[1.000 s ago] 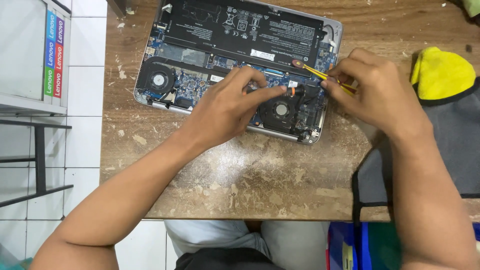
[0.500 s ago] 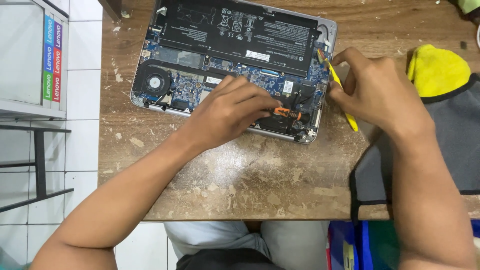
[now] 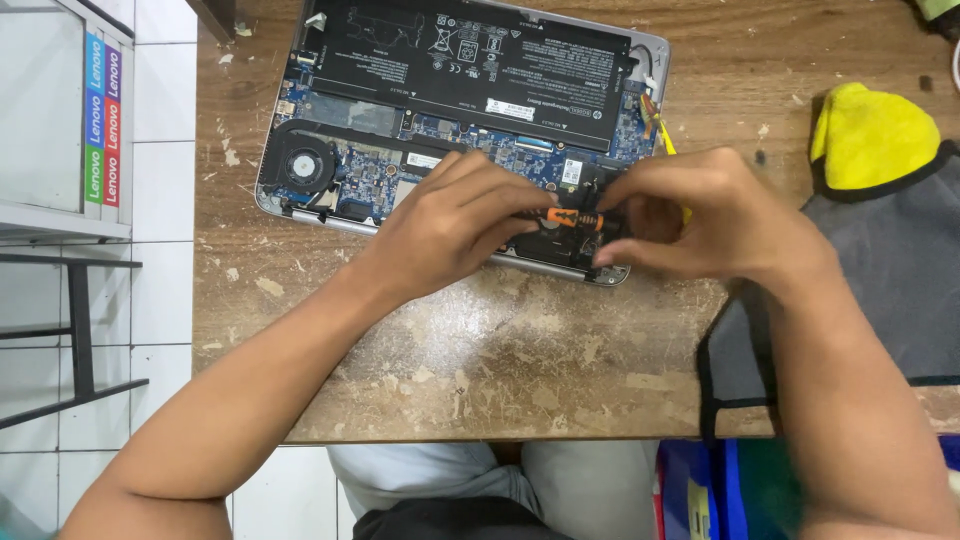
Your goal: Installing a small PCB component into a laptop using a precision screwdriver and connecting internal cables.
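Head: screwdriver [image 3: 565, 218] between both grips.

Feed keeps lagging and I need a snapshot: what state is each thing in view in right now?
Laptop: bottom cover off, battery and boards exposed, lying flat on the wooden table.
Cooling fan: uncovered, seated in the chassis.
Orange and black screwdriver: held over the laptop's near right corner.
Left hand: gripping the screwdriver.
Right hand: fingers pinched at the screwdriver's tip end.
Yellow cloth: bunched on a grey mat.

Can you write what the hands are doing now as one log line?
left hand: holds orange-black screwdriver | right hand: at its tip | under: open laptop | on: wooden table
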